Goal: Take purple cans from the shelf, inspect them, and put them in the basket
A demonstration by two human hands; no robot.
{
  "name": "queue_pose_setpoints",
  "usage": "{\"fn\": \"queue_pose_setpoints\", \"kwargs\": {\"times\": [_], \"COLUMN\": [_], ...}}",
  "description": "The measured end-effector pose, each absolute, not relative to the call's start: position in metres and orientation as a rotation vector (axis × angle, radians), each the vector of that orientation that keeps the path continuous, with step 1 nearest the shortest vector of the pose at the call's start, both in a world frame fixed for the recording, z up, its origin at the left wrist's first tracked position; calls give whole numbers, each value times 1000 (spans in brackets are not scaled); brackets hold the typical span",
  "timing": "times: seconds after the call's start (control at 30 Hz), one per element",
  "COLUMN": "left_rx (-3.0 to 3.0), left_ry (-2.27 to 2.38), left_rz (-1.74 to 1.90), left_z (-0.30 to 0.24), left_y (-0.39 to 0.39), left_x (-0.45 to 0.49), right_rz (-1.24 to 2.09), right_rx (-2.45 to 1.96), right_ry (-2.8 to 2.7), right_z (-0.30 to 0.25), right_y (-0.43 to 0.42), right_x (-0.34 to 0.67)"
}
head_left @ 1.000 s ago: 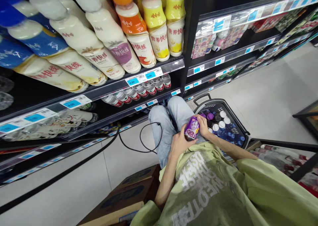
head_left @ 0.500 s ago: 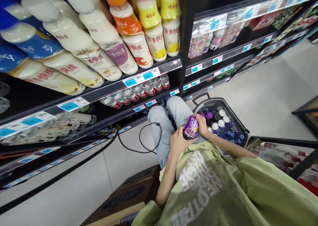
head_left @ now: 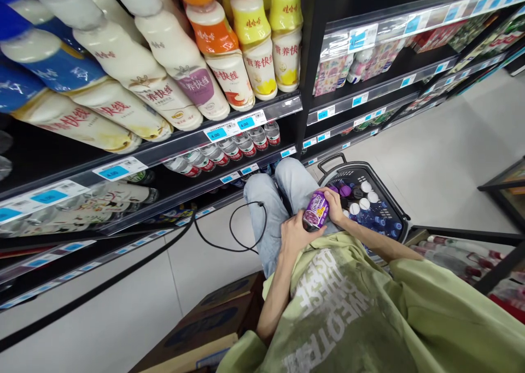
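In the head view a purple can (head_left: 316,211) with a printed label lies tilted across my lap, held between both hands. My left hand (head_left: 296,232) is wrapped around its lower left end. My right hand (head_left: 333,204) grips the upper right end with bent fingers. Part of the can is hidden behind the fingers. Under and around it are my knees in light jeans (head_left: 262,198). Close to my right hand stands a black basket (head_left: 385,179) holding several bottles with purple, white and blue caps.
Shelves with tall drink bottles (head_left: 217,50) rise in front and to the left. Small water bottles (head_left: 233,150) stand on a lower shelf. A black cable (head_left: 221,248) loops near my left knee. Cardboard boxes (head_left: 205,329) are at my left, a rack of bottles (head_left: 459,252) at the right.
The camera view has shifted slightly, so the nearby shelf bottles sit a little differently. The purple can has turned slightly in my hands, showing more of its label.
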State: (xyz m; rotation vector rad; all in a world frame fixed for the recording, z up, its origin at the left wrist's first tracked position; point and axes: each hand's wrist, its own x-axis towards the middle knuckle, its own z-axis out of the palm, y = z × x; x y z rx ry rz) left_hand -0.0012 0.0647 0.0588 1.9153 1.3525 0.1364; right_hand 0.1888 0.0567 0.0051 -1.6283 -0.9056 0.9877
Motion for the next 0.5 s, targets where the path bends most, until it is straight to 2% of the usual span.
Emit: {"fn": "queue_pose_setpoints", "kwargs": {"times": [0.5], "left_rx": [1989], "left_ry": [1298], "left_rz": [376], "left_z": [47], "left_y": [58], "left_x": [-2], "right_rz": [1044], "right_rx": [-1527], "right_ry": [-821], "right_z": [-2], "right_y": [52], "right_x": [189]}}
